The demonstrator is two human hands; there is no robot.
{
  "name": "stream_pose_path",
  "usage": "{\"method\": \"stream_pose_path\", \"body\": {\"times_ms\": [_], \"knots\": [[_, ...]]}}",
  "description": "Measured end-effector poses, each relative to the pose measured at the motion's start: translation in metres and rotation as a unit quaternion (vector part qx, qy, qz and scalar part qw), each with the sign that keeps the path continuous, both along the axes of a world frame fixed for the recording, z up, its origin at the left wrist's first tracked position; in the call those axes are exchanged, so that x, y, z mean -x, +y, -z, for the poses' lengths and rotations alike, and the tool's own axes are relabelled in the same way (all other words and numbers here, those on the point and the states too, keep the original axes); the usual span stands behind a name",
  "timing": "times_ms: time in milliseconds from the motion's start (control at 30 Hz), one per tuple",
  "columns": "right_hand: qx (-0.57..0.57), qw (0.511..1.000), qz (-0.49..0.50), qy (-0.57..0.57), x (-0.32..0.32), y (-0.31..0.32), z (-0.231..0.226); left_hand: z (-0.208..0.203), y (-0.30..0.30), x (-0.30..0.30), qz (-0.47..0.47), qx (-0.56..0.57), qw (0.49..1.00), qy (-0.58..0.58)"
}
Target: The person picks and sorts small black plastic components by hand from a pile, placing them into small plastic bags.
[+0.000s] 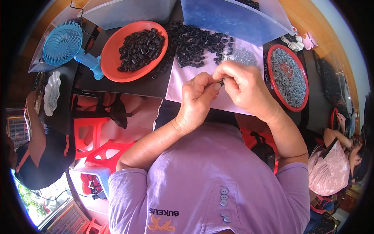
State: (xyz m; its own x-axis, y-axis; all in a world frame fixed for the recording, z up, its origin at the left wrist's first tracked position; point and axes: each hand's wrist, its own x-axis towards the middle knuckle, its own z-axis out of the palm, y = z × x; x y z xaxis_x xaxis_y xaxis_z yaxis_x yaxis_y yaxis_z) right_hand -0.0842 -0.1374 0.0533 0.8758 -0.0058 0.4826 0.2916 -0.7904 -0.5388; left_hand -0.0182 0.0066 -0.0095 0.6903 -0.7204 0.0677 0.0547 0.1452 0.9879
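Observation:
My left hand (196,95) and my right hand (243,84) meet above the near edge of a pink cloth (181,84). Between their fingertips is a small black part (221,82), mostly covered, so its exact kind does not show. Both hands are closed in a pinch around it. Just beyond them, a heap of small black plastic parts (191,48) spreads over the cloth. Beside that heap lies a pile of small clear or silvery pieces (243,57).
On the left, an orange-red bowl (107,62) holds black parts, next to a blue fan (64,45). A red tray (306,78) of silvery pieces stands at right. Translucent bins (233,23) line the back. People sit on both sides; red stools (103,154) stand below the table.

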Motion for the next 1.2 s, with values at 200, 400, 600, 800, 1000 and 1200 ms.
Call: {"method": "stream_pose_path", "body": {"times_ms": [200,400,600,800,1000,1200], "knots": [[-0.037,0.994,0.023,0.096,0.000,-0.003,-0.001,0.004,-0.001,0.001,-0.012,0.030,0.999,-0.029],[0.014,0.999,-0.030,0.035,0.000,-0.004,-0.001,0.006,0.001,0.000,-0.014,0.038,0.999,-0.029],[0.009,0.999,-0.038,0.026,-0.003,-0.004,0.002,0.007,0.002,-0.001,-0.005,0.026,0.998,-0.048],[0.173,0.982,-0.062,-0.044,0.001,-0.003,0.002,0.020,-0.001,-0.002,-0.005,0.065,0.992,-0.109],[0.124,0.990,-0.044,-0.052,0.001,-0.004,0.013,0.016,-0.001,-0.001,-0.026,0.062,0.991,-0.113],[0.274,0.960,-0.028,-0.050,0.005,-0.001,0.007,0.014,0.000,-0.002,-0.018,0.048,0.993,-0.108]]}}
